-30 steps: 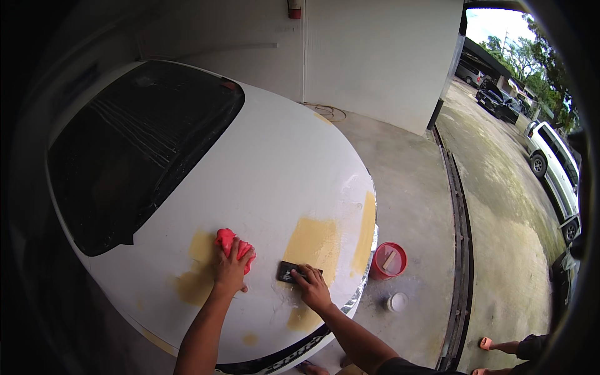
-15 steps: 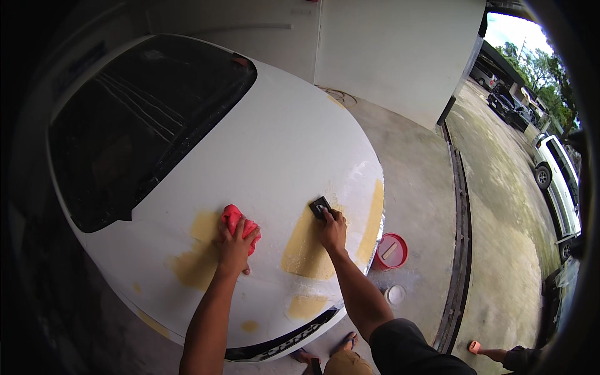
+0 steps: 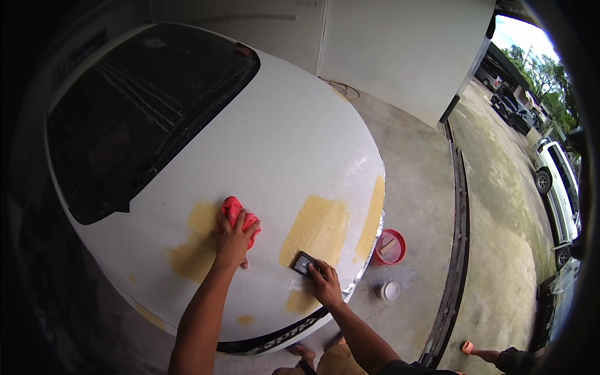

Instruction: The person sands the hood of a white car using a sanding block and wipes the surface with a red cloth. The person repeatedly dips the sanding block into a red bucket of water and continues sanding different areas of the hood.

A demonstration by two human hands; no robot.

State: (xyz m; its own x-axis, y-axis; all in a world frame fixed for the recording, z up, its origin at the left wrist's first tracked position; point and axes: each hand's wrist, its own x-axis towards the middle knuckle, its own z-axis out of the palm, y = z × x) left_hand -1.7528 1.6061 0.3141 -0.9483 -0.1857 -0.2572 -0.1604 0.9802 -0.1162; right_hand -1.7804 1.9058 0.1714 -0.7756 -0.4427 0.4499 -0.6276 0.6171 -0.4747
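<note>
A white car hood (image 3: 281, 144) fills the middle, marked with yellowish filler patches (image 3: 319, 222). My left hand (image 3: 234, 240) grips a crumpled red cloth (image 3: 234, 209), resting on the hood beside the left patch. My right hand (image 3: 325, 282) holds a small black block (image 3: 303, 262) with a squarish face, pressed at the lower edge of the wet-looking middle patch. The dark windshield (image 3: 147, 106) lies at upper left.
A red bucket (image 3: 399, 255) with a pale bar inside and a white tub (image 3: 389, 290) sit on the concrete. A hose (image 3: 344, 87) lies by the wall. Parked vehicles (image 3: 556, 181) stand outside past a floor rail (image 3: 461, 187). Another person's foot (image 3: 467, 347) shows at lower right.
My right hand moved the black block up the middle patch, then back down to its lower edge. My left hand stays on the cloth; the view has shifted slightly.
</note>
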